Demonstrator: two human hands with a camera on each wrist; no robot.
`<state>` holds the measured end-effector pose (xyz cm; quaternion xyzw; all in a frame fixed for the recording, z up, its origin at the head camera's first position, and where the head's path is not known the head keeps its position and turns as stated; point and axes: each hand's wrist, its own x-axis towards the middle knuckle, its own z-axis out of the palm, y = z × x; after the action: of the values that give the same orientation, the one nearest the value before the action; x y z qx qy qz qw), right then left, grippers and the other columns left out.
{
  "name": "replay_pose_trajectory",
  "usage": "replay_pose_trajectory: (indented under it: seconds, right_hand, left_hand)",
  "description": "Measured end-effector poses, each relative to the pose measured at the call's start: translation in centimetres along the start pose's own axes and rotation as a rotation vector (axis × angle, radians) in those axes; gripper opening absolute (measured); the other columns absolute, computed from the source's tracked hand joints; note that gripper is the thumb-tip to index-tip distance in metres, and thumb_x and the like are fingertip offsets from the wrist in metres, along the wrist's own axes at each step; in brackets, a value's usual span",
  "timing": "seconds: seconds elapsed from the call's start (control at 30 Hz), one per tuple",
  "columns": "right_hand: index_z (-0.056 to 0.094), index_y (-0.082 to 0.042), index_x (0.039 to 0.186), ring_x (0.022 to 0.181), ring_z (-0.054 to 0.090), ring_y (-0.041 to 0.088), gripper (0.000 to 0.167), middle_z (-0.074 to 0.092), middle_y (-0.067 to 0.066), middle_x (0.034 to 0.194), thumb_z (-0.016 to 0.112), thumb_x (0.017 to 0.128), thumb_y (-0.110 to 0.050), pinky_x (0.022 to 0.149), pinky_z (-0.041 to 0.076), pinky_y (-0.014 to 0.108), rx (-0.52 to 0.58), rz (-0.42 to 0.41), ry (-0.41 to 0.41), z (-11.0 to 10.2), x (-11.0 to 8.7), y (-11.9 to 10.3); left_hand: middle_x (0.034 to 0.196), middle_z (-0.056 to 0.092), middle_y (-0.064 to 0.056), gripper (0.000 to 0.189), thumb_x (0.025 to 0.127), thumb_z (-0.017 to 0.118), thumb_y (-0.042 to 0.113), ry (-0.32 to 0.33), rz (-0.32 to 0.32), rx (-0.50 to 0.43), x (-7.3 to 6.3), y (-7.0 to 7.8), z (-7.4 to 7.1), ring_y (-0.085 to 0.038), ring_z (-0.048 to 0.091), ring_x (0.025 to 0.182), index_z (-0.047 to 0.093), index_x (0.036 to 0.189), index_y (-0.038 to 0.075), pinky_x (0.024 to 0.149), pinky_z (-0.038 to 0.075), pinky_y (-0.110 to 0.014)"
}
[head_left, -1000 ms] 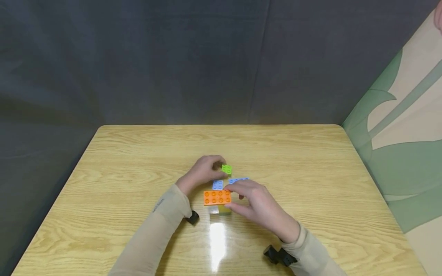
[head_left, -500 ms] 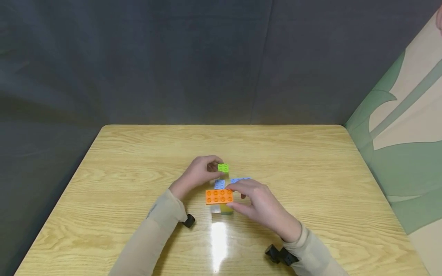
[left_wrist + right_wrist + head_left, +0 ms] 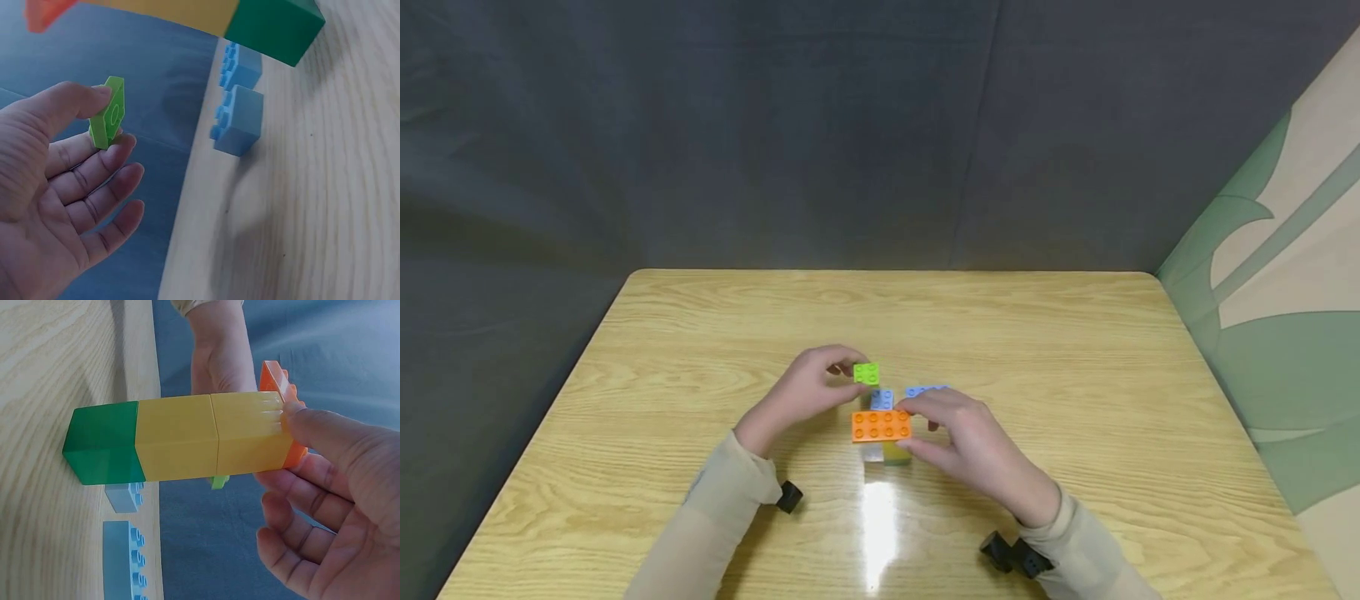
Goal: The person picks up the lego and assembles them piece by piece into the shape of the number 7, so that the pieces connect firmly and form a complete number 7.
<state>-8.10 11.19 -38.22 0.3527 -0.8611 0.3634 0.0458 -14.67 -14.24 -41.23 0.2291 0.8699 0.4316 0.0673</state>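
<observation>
My left hand [image 3: 805, 387] pinches a flat lime-green building brick [image 3: 866, 374] between thumb and index finger, its other fingers loosely bent. That brick is off the table, beyond and a little left of the tower. My right hand [image 3: 977, 442] pinches a flat orange brick [image 3: 881, 426] at its right end. The orange brick caps an upright tower of two yellow bricks [image 3: 178, 437] on a dark green brick [image 3: 103, 444], and overhangs to the left. From the right wrist view I cannot tell whether the orange brick is fully pressed down.
A small light-blue brick [image 3: 882, 399] stands on the wooden table [image 3: 1037, 350] behind the tower. A longer light-blue brick [image 3: 927, 389] stands to its right, partly hidden by my right hand. A dark cloth [image 3: 820, 133] hangs beyond the table's far edge.
My left hand has drawn left and slightly nearer with the lime-green brick. The right hand keeps its pinch on the orange brick, almost still.
</observation>
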Motion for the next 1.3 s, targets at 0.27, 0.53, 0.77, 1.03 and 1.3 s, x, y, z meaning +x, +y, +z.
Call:
replay_pose_trajectory:
  seconds: [0.27, 0.53, 0.77, 1.03, 1.3]
  right_hand:
    - [0.071, -0.011, 0.115, 0.078, 0.054, 0.005, 0.036, 0.07, -0.001, 0.111, 0.08, 0.082, -0.023, 0.064, 0.05, 0.021, -0.006, 0.015, 0.002, 0.1, 0.0, 0.1]
    - [0.071, -0.012, 0.114, 0.078, 0.056, 0.007, 0.035, 0.069, 0.0, 0.112, 0.081, 0.082, -0.023, 0.063, 0.052, 0.024, -0.009, 0.025, 0.005, 0.1, 0.0, 0.0]
    - [0.071, -0.011, 0.114, 0.078, 0.057, 0.01, 0.035, 0.069, 0.002, 0.113, 0.08, 0.082, -0.023, 0.063, 0.054, 0.029, -0.009, 0.023, 0.007, 0.1, 0.0, -0.1]
    - [0.071, -0.011, 0.114, 0.077, 0.058, 0.012, 0.036, 0.069, 0.002, 0.114, 0.08, 0.083, -0.023, 0.062, 0.053, 0.028, -0.005, 0.031, 0.004, 0.2, 0.1, -0.1]
    - [0.071, -0.013, 0.115, 0.076, 0.053, 0.005, 0.036, 0.069, 0.0, 0.115, 0.08, 0.082, -0.025, 0.062, 0.052, 0.027, -0.019, 0.038, 0.002, 0.1, 0.0, -0.1]
  left_hand:
    - [0.106, 0.066, 0.009, 0.03, 0.083, 0.077, 0.014, -0.013, 0.044, -0.016, -1.6, 0.9, -0.6, -0.021, 0.06, 0.098, 0.069, 0.112, 0.016, 0.091, 0.049, -0.045]
    - [0.11, 0.066, 0.009, 0.031, 0.084, 0.077, 0.015, 0.006, 0.052, -0.007, -3.3, 1.4, -1.2, -0.013, 0.058, 0.098, 0.069, 0.113, 0.018, 0.091, 0.049, -0.048]
    - [0.109, 0.067, 0.009, 0.032, 0.083, 0.077, 0.01, 0.024, 0.051, -0.008, -4.9, 1.7, -1.7, -0.017, 0.059, 0.099, 0.069, 0.113, 0.018, 0.089, 0.049, -0.05]
    - [0.108, 0.066, 0.014, 0.035, 0.081, 0.079, 0.011, 0.04, 0.059, 0.0, -6.1, 1.9, -1.9, -0.016, 0.059, 0.099, 0.068, 0.112, 0.021, 0.088, 0.049, -0.05]
    - [0.106, 0.065, 0.016, 0.035, 0.08, 0.08, 0.01, 0.036, 0.072, -0.012, -7.1, 2.3, -1.8, -0.012, 0.058, 0.098, 0.068, 0.11, 0.023, 0.088, 0.05, -0.048]
